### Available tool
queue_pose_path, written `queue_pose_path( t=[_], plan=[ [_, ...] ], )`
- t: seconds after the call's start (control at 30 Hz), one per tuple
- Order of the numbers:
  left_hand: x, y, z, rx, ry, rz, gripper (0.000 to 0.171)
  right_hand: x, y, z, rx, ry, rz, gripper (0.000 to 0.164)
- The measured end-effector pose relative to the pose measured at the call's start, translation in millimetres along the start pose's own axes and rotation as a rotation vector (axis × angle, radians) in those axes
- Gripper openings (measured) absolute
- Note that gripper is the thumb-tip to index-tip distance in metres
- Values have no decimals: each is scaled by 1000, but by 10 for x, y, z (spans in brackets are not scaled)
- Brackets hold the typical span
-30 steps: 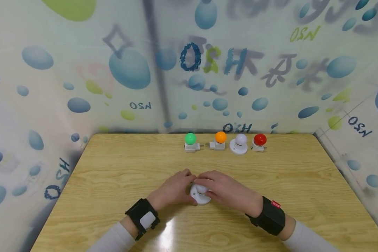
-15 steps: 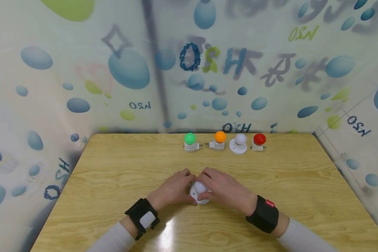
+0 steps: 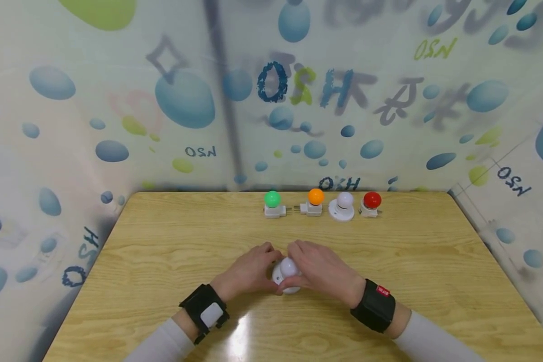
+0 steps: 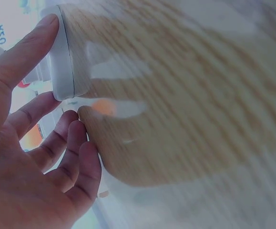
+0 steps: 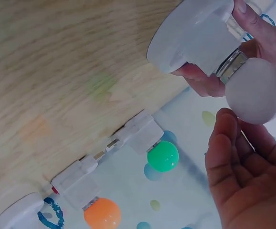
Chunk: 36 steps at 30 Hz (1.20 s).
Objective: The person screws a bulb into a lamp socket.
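Observation:
A white light bulb (image 3: 289,267) stands in a round white lamp holder (image 3: 277,274) on the table, between both hands. My left hand (image 3: 250,270) grips the holder by its rim, the thumb (image 4: 30,50) on one side and fingertips on the other. With thumb and fingers, my right hand (image 3: 323,267) holds the bulb from the right. A strip of the bulb's metal screw collar (image 5: 230,66) shows between the white globe and the socket in the right wrist view. Part of the holder is hidden behind the right thumb in the head view.
Along the table's (image 3: 163,251) back edge stand a green bulb on a plug-in socket (image 3: 273,205), an orange one on a plug-in socket (image 3: 314,203), a white one in a round holder (image 3: 342,207) and a red one on a socket (image 3: 371,203). A patterned curtain (image 3: 185,100) hangs behind.
My right hand has shifted left and turned at the wrist, its fingers going from over the bulb to its side, so more of the globe shows. The left hand keeps its place on the holder.

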<state>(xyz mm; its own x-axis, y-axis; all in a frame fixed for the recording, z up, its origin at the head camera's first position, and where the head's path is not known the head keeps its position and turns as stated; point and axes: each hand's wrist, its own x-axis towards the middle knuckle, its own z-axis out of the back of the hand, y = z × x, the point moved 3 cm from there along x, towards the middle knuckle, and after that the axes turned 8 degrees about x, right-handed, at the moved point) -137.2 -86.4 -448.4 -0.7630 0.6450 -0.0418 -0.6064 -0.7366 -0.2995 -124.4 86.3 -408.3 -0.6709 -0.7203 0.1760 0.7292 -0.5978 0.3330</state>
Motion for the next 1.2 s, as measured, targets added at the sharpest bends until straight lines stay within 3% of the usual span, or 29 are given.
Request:
queue_pose_path(
  t=[0.13, 0.27, 0.4, 0.57, 0.87, 1.2],
  plan=[
    [-8, -2, 1, 5, 9, 2, 64, 7, -15, -19, 13, 39, -21, 69],
    [-15, 1, -3, -6, 25, 15, 68, -32, -40, 3, 142, 112, -31, 84],
    [-20, 5, 6, -15, 28, 21, 73, -79, -57, 64, 277, 173, 11, 75],
    [-20, 14, 3, -20, 28, 18, 72, -105, -68, 102, 326, 205, 85, 55],
    [-11, 18, -8, -13, 33, 24, 68, -90, -84, 80, 287, 108, 120, 44],
    [-10, 29, -10, -14, 31, 22, 67, -33, -64, 31, 165, 15, 82, 49]
  ],
)
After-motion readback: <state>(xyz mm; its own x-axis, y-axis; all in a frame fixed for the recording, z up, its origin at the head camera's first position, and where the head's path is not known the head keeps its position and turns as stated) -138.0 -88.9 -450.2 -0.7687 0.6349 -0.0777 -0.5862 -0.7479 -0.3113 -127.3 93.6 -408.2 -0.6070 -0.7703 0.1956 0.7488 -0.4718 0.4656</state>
